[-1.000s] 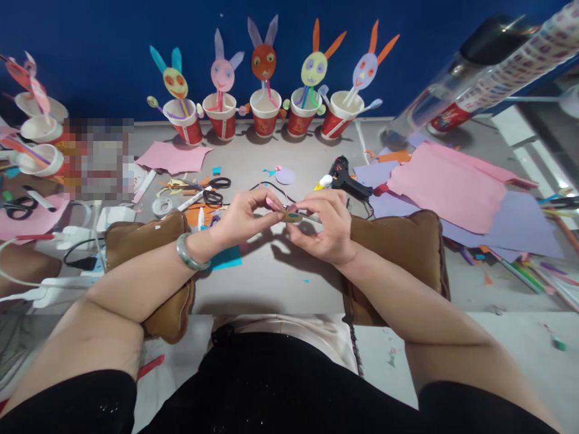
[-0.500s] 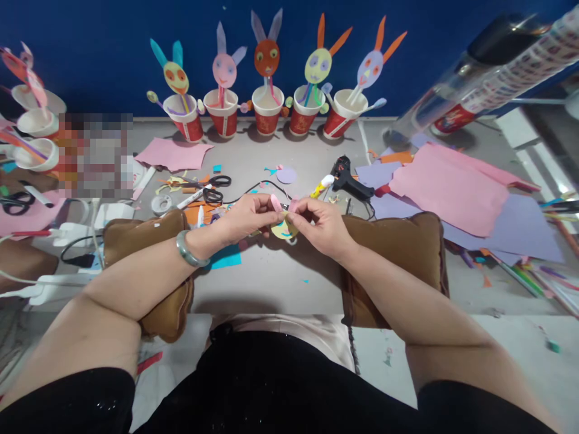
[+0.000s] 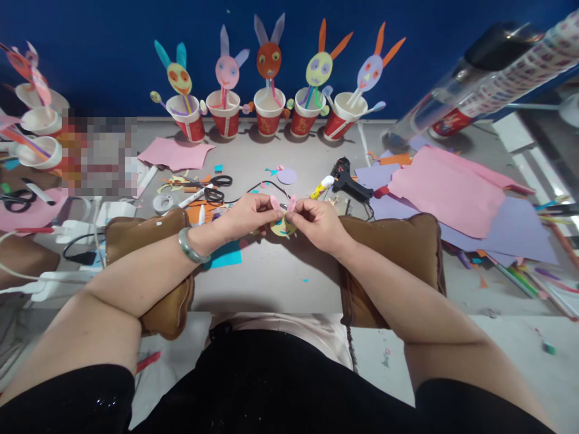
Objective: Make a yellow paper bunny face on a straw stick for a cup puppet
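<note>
Between my two hands is a yellow paper rabbit face [image 3: 283, 228] with blue markings and two pink paper ears, held above the table. My left hand [image 3: 254, 212] pinches it at the base of the left pink ear [image 3: 275, 204]. The base of the right pink ear [image 3: 292, 202] is pinched by my right hand [image 3: 316, 220]. My fingertips partly cover the upper edge of the face. Just beyond my right hand lies a yellow glue-like tube with a white cap [image 3: 322, 186].
Several red paper cups [image 3: 268, 117] with paper rabbit heads line the back wall. A black glue gun [image 3: 353, 181] lies right of centre, scissors [image 3: 217, 188] left. Brown cushions [image 3: 151, 271] support my forearms. Pink paper sheets [image 3: 447, 193] and a clear bottle [image 3: 425, 102] occupy the right.
The right pink ear now stands more upright and shows more clearly beside my right fingers. Both hands keep their pinch in nearly the same place; the view has shifted slightly.
</note>
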The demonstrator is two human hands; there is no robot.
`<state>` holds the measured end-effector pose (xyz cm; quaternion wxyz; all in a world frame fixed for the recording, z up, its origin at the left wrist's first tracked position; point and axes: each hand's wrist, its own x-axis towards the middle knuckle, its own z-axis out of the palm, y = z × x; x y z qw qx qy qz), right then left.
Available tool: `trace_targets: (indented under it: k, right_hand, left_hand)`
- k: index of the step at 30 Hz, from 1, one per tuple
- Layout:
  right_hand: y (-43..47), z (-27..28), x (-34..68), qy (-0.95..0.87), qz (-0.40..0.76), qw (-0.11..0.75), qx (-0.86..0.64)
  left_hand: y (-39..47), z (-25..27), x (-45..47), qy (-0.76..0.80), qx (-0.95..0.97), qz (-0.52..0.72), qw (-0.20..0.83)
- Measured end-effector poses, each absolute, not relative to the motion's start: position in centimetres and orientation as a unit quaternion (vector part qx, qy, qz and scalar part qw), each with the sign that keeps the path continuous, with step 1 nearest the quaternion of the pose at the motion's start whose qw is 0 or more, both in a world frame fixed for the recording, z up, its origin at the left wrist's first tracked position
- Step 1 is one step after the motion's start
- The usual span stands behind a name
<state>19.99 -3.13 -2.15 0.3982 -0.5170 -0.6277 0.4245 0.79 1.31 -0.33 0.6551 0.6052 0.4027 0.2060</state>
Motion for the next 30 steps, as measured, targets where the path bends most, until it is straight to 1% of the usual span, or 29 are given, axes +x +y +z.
trace_targets:
  k: [7, 22, 25, 28, 30]
  right_hand:
    - [-3.0, -2.1, 20.0, -0.618, 0.443, 0.375, -0.529]
    - [-2.8, -2.4, 20.1, -0.621, 0.430, 0.380, -0.534]
    - [-2.8, -2.4, 20.0, -0.617, 0.398, 0.414, -0.538]
    - [-2.9, -2.2, 20.2, -0.594, 0.351, 0.472, -0.549]
    - [-2.9, -2.0, 20.3, -0.579, 0.343, 0.492, -0.552]
  left_hand:
    - [1.5, -0.7, 0.7, 0.401, 0.619, 0.227, 0.637]
    - [1.6, -0.4, 0.7, 0.418, 0.631, 0.206, 0.620]
    - [1.8, -0.3, 0.8, 0.425, 0.607, 0.218, 0.635]
    - [2.2, -0.2, 1.0, 0.451, 0.560, 0.285, 0.634]
    - [2.5, -0.2, 1.0, 0.470, 0.542, 0.332, 0.613]
